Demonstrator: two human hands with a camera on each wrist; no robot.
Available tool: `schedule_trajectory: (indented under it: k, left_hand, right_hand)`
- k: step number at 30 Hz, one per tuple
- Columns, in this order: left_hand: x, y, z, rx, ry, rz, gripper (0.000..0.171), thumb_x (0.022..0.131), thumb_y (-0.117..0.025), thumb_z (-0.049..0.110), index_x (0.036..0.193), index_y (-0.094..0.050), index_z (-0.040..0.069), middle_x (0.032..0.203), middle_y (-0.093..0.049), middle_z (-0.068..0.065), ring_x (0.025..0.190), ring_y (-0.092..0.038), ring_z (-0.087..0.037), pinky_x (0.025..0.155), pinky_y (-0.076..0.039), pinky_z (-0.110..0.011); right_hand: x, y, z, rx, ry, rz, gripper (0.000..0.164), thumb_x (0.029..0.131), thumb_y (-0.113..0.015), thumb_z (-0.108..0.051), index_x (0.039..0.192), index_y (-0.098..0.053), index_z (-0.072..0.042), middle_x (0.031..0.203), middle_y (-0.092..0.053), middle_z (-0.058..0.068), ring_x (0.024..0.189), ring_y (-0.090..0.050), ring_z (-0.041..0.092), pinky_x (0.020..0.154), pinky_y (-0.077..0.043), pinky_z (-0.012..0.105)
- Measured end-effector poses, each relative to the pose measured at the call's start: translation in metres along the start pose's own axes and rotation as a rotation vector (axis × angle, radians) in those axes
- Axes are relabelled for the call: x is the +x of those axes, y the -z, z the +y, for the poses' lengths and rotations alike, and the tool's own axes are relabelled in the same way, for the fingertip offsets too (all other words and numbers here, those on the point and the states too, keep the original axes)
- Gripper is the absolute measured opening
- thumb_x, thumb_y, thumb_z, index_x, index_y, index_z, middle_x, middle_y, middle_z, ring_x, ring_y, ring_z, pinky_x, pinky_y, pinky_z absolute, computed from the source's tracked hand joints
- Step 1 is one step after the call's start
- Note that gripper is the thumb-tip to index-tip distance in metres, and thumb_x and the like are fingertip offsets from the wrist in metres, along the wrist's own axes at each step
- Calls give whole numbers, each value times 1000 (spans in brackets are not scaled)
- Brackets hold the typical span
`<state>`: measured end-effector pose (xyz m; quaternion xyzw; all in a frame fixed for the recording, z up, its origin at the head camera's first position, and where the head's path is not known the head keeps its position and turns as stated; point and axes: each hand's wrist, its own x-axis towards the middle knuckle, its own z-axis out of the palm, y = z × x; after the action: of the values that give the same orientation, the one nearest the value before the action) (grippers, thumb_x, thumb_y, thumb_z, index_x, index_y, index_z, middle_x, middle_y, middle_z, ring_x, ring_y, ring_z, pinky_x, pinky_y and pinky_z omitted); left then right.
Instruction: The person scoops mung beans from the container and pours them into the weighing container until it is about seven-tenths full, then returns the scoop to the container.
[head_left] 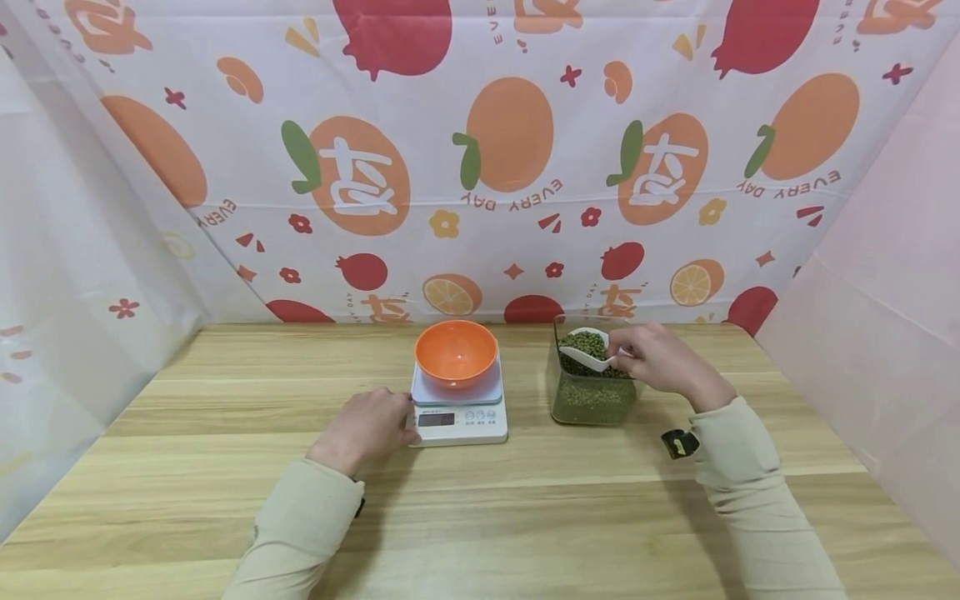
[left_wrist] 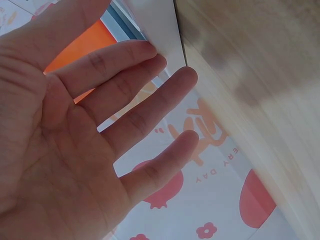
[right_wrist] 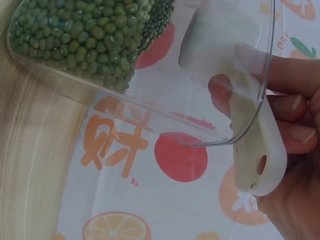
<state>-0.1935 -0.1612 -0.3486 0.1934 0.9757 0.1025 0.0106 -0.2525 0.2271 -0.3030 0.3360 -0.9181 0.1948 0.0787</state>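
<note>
Over the clear container [head_left: 596,400] of green mung beans [right_wrist: 80,40], my right hand [head_left: 660,362] pinches the handle of a white scoop [right_wrist: 260,155]. The scoop's head [right_wrist: 220,42] is inside the container, above the bean level in the right wrist view. My left hand [head_left: 371,429] lies at the left edge of a white kitchen scale [head_left: 491,432], its fingertips right at the side. In the left wrist view its fingers [left_wrist: 145,122] are extended, with nothing held. An orange bowl [head_left: 457,354] sits upright on the scale's platform; no beans show in it.
All of this stands on a wooden tabletop [head_left: 525,533]. A fruit-print sheet [head_left: 420,250] hangs behind the table's far edge, close behind the bowl and container. Pale sheets [head_left: 877,333] border the sides. Between scale and container lies a narrow strip of tabletop.
</note>
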Motion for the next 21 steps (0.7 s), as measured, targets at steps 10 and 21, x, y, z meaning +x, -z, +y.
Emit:
schedule_trajectory:
  k: [10,21]
  left_hand:
    - [0,0,-1,17,-2,0,30,79,-89,16,99,-75,-2,74,-64,-4,60,-46,-17,59,-40,-30]
    - [1,0,-1,17,-1,-3,31,78,-89,16,99,-75,-2,70,-61,-3,60,-46,-17,58,-39,-30]
  right_hand:
    - [-6,1,3,35,-35,21,15,91,-69,3,81,-67,-9,74,-63,-3,67,-55,12,62,-46,35]
    - [-19,-1,7,46,-40,118,13,91,-71,1,85,-68,-10,68,-56,-6,59,-46,9,58,-41,32]
